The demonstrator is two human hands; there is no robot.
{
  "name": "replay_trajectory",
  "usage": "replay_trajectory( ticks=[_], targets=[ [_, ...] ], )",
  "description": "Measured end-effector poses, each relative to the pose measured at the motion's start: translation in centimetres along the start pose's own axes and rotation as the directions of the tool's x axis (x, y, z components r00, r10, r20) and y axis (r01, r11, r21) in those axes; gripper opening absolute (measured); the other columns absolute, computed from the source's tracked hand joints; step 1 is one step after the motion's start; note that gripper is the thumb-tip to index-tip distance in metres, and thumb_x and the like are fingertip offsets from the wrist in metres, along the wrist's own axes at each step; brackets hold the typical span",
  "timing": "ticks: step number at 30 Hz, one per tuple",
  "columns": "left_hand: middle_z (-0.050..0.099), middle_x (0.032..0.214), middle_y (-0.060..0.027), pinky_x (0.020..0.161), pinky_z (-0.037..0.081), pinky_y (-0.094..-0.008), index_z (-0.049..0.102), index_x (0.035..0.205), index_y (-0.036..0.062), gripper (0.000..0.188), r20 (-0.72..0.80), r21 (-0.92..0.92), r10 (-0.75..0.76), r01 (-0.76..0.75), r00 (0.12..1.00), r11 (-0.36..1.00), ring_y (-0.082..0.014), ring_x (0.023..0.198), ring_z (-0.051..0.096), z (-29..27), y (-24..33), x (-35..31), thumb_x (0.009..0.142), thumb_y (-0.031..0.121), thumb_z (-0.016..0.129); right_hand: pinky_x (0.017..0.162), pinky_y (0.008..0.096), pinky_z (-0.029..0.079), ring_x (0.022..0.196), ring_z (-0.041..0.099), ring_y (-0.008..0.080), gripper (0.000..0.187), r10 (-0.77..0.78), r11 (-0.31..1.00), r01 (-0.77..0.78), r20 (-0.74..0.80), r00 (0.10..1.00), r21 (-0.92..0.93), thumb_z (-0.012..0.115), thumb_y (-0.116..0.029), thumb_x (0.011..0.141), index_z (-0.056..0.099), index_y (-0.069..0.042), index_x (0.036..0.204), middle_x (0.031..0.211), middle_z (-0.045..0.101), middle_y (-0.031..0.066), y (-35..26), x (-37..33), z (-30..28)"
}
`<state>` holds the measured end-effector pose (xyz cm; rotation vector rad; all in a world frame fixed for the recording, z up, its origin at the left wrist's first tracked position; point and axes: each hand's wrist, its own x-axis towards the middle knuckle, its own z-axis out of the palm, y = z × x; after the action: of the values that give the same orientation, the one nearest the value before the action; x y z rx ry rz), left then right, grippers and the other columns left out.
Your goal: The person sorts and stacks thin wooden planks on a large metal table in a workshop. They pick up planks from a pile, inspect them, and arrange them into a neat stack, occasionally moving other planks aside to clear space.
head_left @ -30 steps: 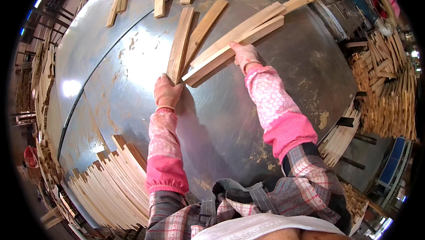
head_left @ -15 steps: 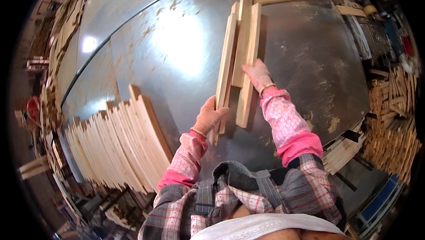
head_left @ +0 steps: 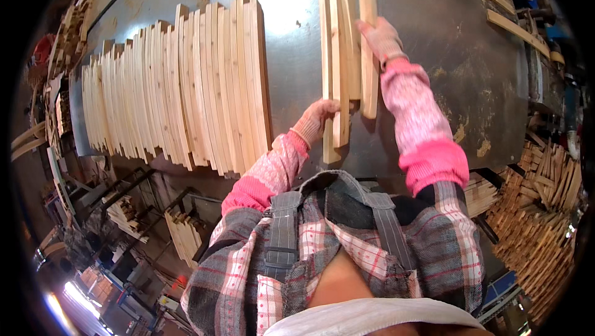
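Observation:
Both my hands wear pale knitted gloves, with pink patterned sleeves. My left hand (head_left: 317,119) is closed around the near part of the leftmost wooden strips (head_left: 339,57), its fingertips reaching between them. Further away, my right hand (head_left: 381,40) grips the edge of a separate wooden strip (head_left: 369,82) on the right, its thumb side against the wood. Between these lies another strip (head_left: 352,39), partly behind its neighbours. All of them run roughly lengthwise away from me over the grey metal table (head_left: 434,107).
To the left, a long row of wooden strips (head_left: 204,88) lies side by side, near ends uneven. Loose strips (head_left: 520,31) rest at the far right. A large stack of wood (head_left: 527,224) stands beyond the table's right edge. Racks with more wood (head_left: 186,234) sit below the near-left edge.
My view has shifted, so the row on the left shows more fully. The strips in my hands now lie straighter, and the right one stands apart from the others.

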<state>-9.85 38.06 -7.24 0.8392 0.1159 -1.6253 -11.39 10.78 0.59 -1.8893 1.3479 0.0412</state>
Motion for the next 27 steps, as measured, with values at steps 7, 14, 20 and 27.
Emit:
replay_trajectory(
  ticks=[7, 14, 20, 27],
  targets=[
    [0.07, 0.098, -0.0105, 0.075, 0.06, -0.0392, 0.059, 0.124, 0.0015, 0.038, -0.162, 0.079, 0.176, -0.165, 0.971, 0.983, -0.0218, 0.085, 0.068, 2.2, 0.8, -0.7, 0.087, 0.008, 0.069, 0.105, 0.0457, 0.051, 0.125, 0.063, 0.0377, 0.068, 0.117, 0.988, -0.114, 0.018, 0.993, -0.105, 0.081, -0.039, 0.08, 0.063, -0.001, 0.133, 0.135, 0.065, 0.0224, -2.0, -2.3, 2.7],
    [0.065, 0.095, -0.0059, 0.075, 0.055, -0.0366, 0.06, 0.123, 0.0029, 0.039, -0.263, 0.305, 0.296, -0.212, 0.918, 0.929, -0.0207, 0.084, 0.062, 4.7, 6.7, 2.5, 0.088, 0.015, 0.073, 0.105, 0.0468, 0.051, 0.124, 0.062, 0.0387, 0.071, -0.031, 0.972, -0.015, -0.192, 0.981, -0.236, 0.074, -0.03, 0.085, 0.046, 0.0, 0.142, 0.135, 0.06, 0.026, -1.3, -1.3, 6.5],
    [0.069, 0.104, -0.012, 0.083, 0.055, -0.0374, 0.063, 0.118, 0.0, 0.034, -0.058, -0.003, 0.149, -0.149, 0.987, 0.989, -0.0255, 0.09, 0.066, 1.3, 5.4, 0.7, 0.091, 0.021, 0.064, 0.083, 0.038, 0.058, 0.089, 0.069, 0.0232, 0.037, -0.075, 0.692, -0.304, 0.483, 0.872, 0.655, 0.068, -0.02, 0.087, 0.068, 0.003, 0.116, 0.103, 0.072, 0.0128, 3.7, -4.9, 5.5],
    [0.068, 0.112, -0.0145, 0.087, 0.056, -0.0373, 0.045, 0.145, -0.0032, 0.064, -0.412, 0.552, 0.275, -0.002, 0.869, 0.834, -0.0227, 0.1, 0.068, 0.4, 2.9, -8.2, 0.086, 0.007, 0.069, 0.086, 0.0323, 0.053, 0.097, 0.066, 0.0177, 0.045, -0.238, 0.711, -0.173, 0.465, 0.853, 0.682, 0.072, -0.036, 0.087, 0.071, 0.004, 0.108, 0.106, 0.072, 0.0122, 6.0, -12.5, 10.0]
  ],
)
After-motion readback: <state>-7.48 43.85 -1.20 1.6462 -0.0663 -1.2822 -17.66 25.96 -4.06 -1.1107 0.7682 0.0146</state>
